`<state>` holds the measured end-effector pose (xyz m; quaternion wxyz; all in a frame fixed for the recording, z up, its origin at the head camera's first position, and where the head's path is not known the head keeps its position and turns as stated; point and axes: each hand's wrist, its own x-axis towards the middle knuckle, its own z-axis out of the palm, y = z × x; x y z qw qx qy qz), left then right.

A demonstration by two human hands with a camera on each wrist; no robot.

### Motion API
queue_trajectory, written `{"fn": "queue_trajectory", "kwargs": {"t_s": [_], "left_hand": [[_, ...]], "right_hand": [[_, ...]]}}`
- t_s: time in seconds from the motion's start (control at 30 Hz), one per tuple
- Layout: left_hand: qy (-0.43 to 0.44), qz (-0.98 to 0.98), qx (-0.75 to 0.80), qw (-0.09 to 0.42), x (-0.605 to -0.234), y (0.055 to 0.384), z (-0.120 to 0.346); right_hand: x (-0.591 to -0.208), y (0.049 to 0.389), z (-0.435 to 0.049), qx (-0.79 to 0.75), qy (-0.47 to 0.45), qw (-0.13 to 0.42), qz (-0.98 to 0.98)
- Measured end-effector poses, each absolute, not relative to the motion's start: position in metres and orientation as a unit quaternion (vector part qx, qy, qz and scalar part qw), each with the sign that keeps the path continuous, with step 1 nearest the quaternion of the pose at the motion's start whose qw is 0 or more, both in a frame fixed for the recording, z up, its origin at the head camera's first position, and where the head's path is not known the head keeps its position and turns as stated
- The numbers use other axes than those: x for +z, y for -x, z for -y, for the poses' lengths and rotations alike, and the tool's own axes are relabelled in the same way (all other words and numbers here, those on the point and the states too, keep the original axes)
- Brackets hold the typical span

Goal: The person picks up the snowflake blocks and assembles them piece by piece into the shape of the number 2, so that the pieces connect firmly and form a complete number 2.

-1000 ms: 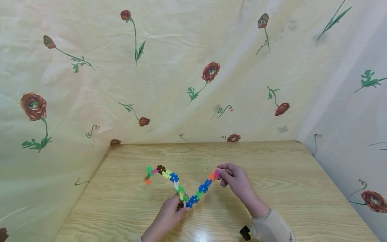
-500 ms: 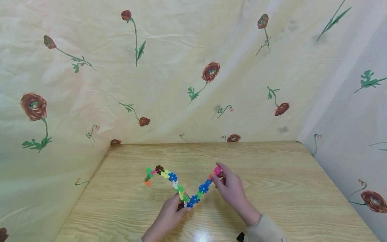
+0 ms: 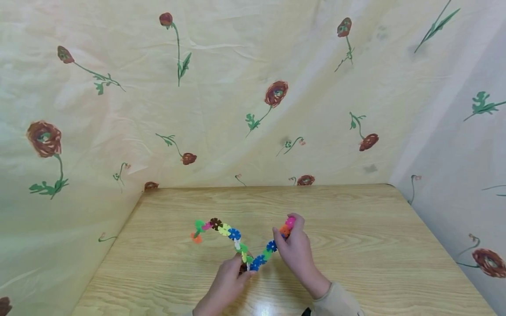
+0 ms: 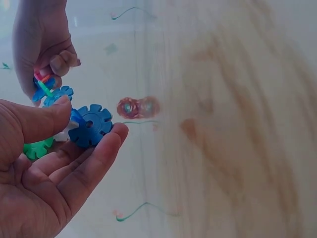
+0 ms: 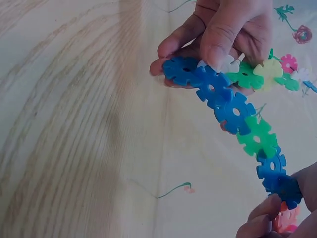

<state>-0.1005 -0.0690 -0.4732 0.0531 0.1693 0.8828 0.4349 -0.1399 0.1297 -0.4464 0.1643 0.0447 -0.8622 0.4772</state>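
A chain of interlocking notched plastic discs point(image 3: 234, 234) in several colours makes a V shape above the table. My left hand point(image 3: 227, 281) pinches it at the bend between thumb and fingers; a blue disc point(image 4: 96, 131) sits there in the left wrist view. Near the upper end of the right strand, my right hand point(image 3: 298, 252) grips the chain, with the orange disc point(image 3: 284, 231) and pink disc point(image 3: 290, 222) showing between thumb and fingers. Blue discs and one green disc point(image 5: 257, 140) span the stretch between both hands. The left strand curves off freely, ending in an orange disc point(image 3: 196, 238).
Under the hands lies a wood-grain table point(image 3: 178, 263). A cream flowered cloth point(image 3: 221, 109) hangs behind it and at both sides. Beside the right sleeve point(image 3: 336, 300), a small black object point(image 3: 306, 312) shows partly at the bottom edge.
My right hand has slid from the pink end disc down the strand, past the orange disc towards the blue ones. My left hand and the chain have shifted slightly right.
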Motion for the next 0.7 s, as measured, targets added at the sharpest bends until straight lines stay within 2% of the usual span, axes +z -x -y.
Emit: {"fn": "queue_trajectory", "kwargs": {"t_s": [0.2,0.5,0.7], "left_hand": [[-0.173,-0.884,0.431,0.056,-0.4743,0.1,0.0673],[-0.169,-0.884,0.432,0.063,-0.4728,0.0999,0.0691],[-0.166,-0.884,0.432,0.065,-0.4754,0.1013,0.0748]], "right_hand": [[-0.4492,0.1392,-0.1286,0.489,-0.06,0.186,0.85],[-0.4522,0.1388,-0.1281,0.492,-0.069,0.182,0.848],[-0.4515,0.1358,-0.1353,0.496,-0.071,0.152,0.852]]}}
